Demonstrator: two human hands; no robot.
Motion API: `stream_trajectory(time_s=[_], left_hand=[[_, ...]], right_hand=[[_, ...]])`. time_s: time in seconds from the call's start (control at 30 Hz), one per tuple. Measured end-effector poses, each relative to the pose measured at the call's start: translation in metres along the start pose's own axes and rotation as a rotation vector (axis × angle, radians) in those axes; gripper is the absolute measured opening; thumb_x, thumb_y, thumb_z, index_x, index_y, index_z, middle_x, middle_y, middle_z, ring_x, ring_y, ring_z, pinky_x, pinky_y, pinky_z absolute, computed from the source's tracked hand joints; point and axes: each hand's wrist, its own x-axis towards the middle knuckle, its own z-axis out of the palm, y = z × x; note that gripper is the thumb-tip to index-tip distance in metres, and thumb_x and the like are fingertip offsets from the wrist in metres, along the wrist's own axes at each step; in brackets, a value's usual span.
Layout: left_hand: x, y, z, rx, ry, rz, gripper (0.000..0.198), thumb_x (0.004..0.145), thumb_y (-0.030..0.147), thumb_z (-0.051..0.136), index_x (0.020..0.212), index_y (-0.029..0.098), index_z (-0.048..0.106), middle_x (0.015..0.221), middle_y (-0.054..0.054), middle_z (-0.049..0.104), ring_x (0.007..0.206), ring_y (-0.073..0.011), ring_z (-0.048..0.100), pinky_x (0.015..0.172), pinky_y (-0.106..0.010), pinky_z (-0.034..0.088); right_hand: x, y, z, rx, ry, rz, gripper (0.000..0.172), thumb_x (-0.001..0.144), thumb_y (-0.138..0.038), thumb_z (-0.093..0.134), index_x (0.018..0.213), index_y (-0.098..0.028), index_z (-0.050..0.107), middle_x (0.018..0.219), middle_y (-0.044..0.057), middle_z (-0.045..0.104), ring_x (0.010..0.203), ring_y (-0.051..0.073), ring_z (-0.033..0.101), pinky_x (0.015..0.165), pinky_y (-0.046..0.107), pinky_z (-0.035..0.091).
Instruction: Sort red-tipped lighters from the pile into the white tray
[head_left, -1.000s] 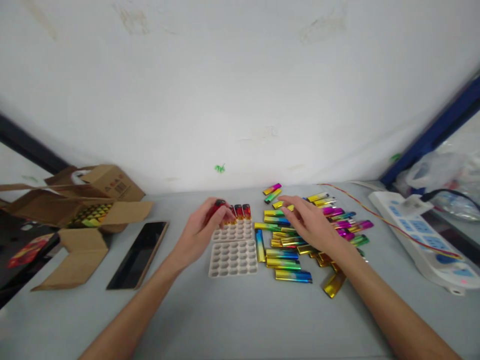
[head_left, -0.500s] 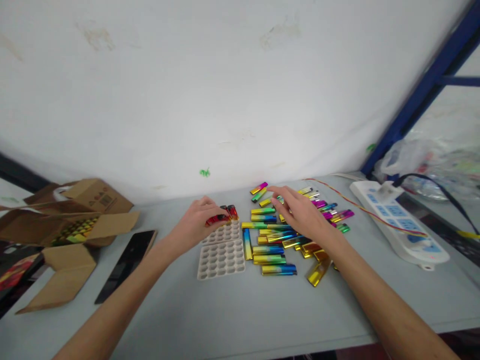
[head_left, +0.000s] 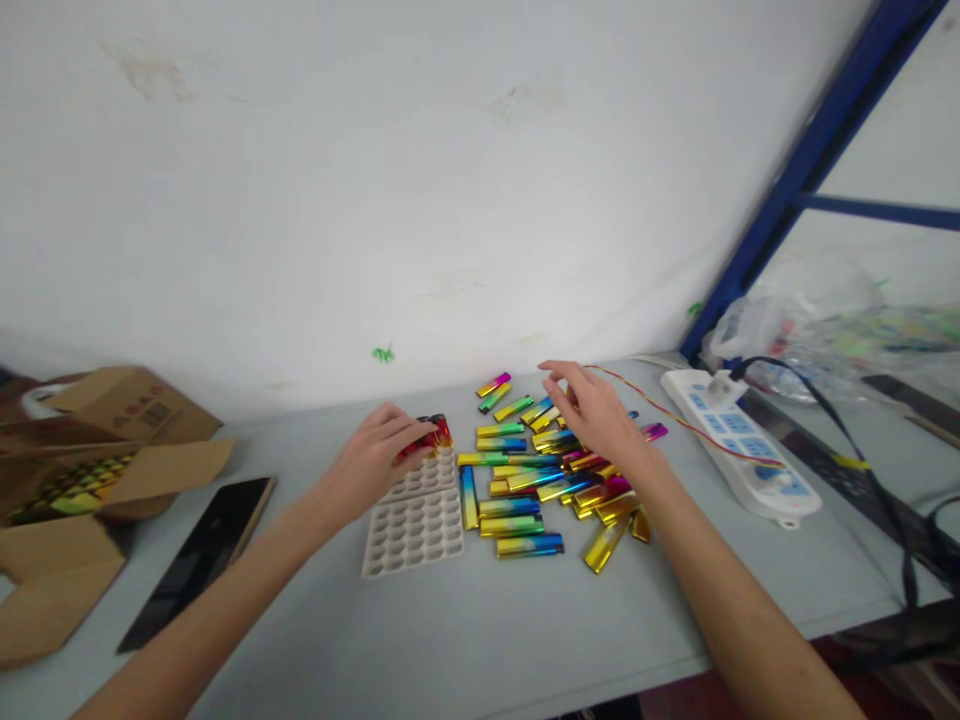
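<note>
My left hand (head_left: 375,455) is over the back of a pale tray (head_left: 415,532) with rows of round holes. Its fingers are closed on a red lighter (head_left: 418,446), partly hidden beneath them. More red lighters (head_left: 442,430) with dark tops stand in the tray's back row, beside the fingertips. My right hand (head_left: 589,405) hovers above a loose pile of shiny metallic lighters (head_left: 551,487) in gold, blue, green and magenta. Its thumb and fingers are apart, and I see nothing between them.
At left stand an opened cardboard box (head_left: 161,410) holding several yellow-and-dark items and a black phone (head_left: 199,560). On the right lies a white power strip (head_left: 739,440) with a red-yellow wire (head_left: 690,418) running across it. Behind are plastic bags (head_left: 795,330) and a blue frame (head_left: 780,190).
The view has swung a little to the right. My right hand has lifted slightly and shifted rightward off the lighters' far left side. My left hand stays at the tray's back.
</note>
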Motion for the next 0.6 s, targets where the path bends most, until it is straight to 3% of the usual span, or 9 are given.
stream_trajectory(time_s=[0.1,0.2,0.3,0.43,0.5,0.6], left_hand=[[-0.012,-0.006,0.016,0.113,0.173,0.034,0.026,0.102,0.035,0.060,0.121,0.025,0.074,0.121,-0.013,0.066,0.102,-0.0240,0.064,0.091,-0.039,0.055],[-0.017,-0.011,0.021,0.208,0.170,0.103,0.032,0.102,0.029,0.060,0.132,0.029,0.068,0.125,-0.012,0.067,0.112,-0.0274,0.064,0.098,-0.044,0.052],[-0.017,-0.007,0.013,0.275,0.144,0.154,0.042,0.101,0.026,0.060,0.143,0.031,0.059,0.123,-0.011,0.070,0.114,-0.0288,0.064,0.100,-0.046,0.049],[-0.003,0.025,-0.001,0.274,0.271,0.159,0.044,0.098,0.029,0.065,0.140,0.025,0.057,0.133,-0.016,0.063,0.119,-0.0327,0.062,0.104,-0.049,0.049],[0.016,0.048,0.002,0.192,0.296,0.138,0.036,0.100,0.025,0.060,0.136,0.020,0.058,0.132,-0.017,0.062,0.121,-0.0304,0.061,0.106,-0.047,0.050],[0.060,0.075,0.028,0.114,0.123,0.101,0.028,0.104,0.027,0.050,0.126,0.017,0.063,0.126,-0.015,0.064,0.119,-0.0273,0.063,0.108,-0.044,0.051]], right_hand=[[0.001,0.015,-0.009,-0.029,0.089,0.044,0.037,0.110,-0.042,0.041,0.131,-0.020,0.063,0.110,0.011,0.073,0.078,0.022,0.067,0.086,0.038,0.053],[0.001,0.032,-0.020,-0.087,0.169,0.100,0.038,0.109,-0.044,0.043,0.128,-0.019,0.065,0.105,0.011,0.073,0.074,0.021,0.065,0.082,0.037,0.051],[0.000,0.048,-0.031,-0.128,0.236,0.152,0.037,0.108,-0.043,0.044,0.127,-0.018,0.065,0.102,0.010,0.074,0.068,0.020,0.062,0.079,0.036,0.051],[-0.003,0.064,-0.040,-0.180,0.310,0.213,0.034,0.107,-0.039,0.045,0.123,-0.017,0.066,0.098,0.010,0.074,0.069,0.020,0.062,0.080,0.036,0.050],[-0.003,0.066,-0.040,-0.189,0.323,0.217,0.034,0.107,-0.038,0.044,0.122,-0.017,0.066,0.096,0.010,0.073,0.072,0.021,0.064,0.080,0.035,0.050],[0.000,0.064,-0.039,-0.174,0.330,0.191,0.034,0.107,-0.037,0.043,0.121,-0.016,0.066,0.096,0.010,0.073,0.079,0.022,0.066,0.082,0.036,0.051]])
